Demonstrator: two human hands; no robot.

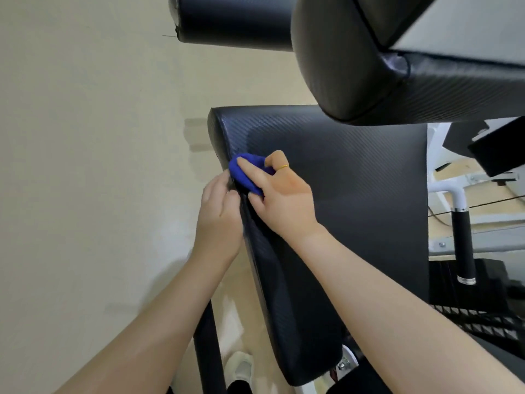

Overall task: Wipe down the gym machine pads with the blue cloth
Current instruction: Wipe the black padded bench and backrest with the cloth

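right hand has its fingers curled around the bunched blue cloth, pressing it on the black seat pad near its 9 o'clock edge, while the left hand at the cloth's 7 o'clock grips that pad edge, fingers hooked around it.

Upper pad overhanging seat pad.

Plain cream wall, pale floor, white machine frame
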